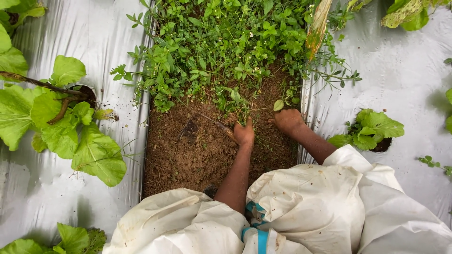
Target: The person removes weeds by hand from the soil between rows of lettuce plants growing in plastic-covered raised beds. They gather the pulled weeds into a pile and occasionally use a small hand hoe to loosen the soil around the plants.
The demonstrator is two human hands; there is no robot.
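My left hand (244,133) is closed around the wooden handle of a small hand hoe (221,126). Its dark blade (190,131) lies flat on the bare brown soil strip (188,164) to the left. My right hand (288,121) rests with curled fingers on the soil at the foot of the green weeds (221,47), just below a single small leaf (278,105). Whether it grips any stems is unclear. The weeds thickly cover the far half of the strip, while the near half is scraped bare.
Silver plastic mulch sheets (94,28) (405,61) flank the strip on both sides. Leafy green plants grow through holes in it on the left (61,127), on the right (372,129) and at the bottom left (70,240). My white, soiled garment (306,207) fills the bottom.
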